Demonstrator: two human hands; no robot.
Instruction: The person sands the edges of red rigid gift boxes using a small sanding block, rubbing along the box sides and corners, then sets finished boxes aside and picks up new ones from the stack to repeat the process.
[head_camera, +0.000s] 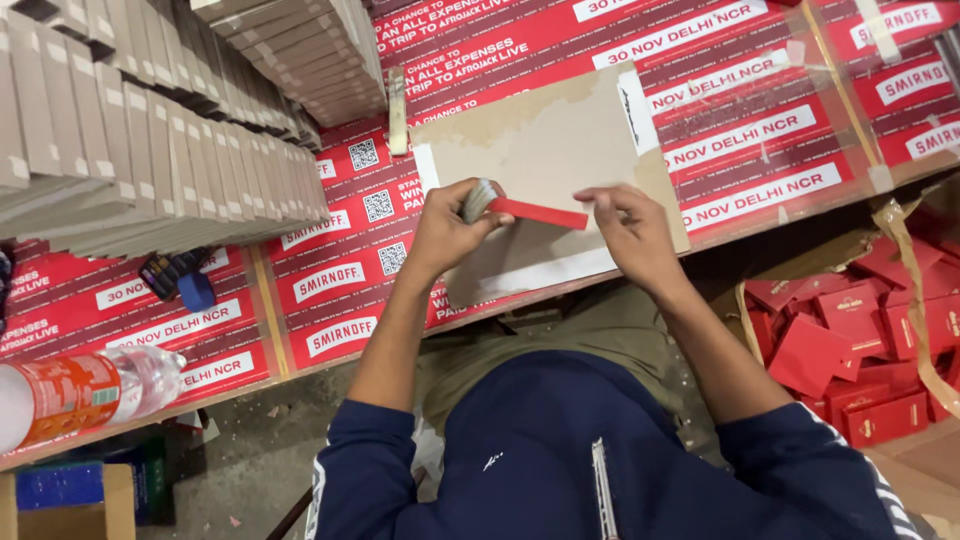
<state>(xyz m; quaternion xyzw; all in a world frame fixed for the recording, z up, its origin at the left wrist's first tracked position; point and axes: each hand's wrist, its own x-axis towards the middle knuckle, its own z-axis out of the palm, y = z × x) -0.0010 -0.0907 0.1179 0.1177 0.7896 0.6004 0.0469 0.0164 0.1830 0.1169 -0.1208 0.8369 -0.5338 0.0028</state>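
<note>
My left hand (445, 232) is closed around a brush (479, 200) with pale bristles, its tip resting on a narrow red strip (540, 213). My right hand (628, 232) pinches the right end of that strip between thumb and fingers. Both hands hover over a brown cardboard sheet (545, 150) with white edges, lying on the red printed table covering (340, 290).
Rows of grey-brown flat card pieces (150, 150) are stacked at the left and top. A plastic bottle (90, 390) with an orange label lies at the left edge. A carton of several red boxes (850, 340) stands at the right. A small blue and black object (180, 275) lies near the stacks.
</note>
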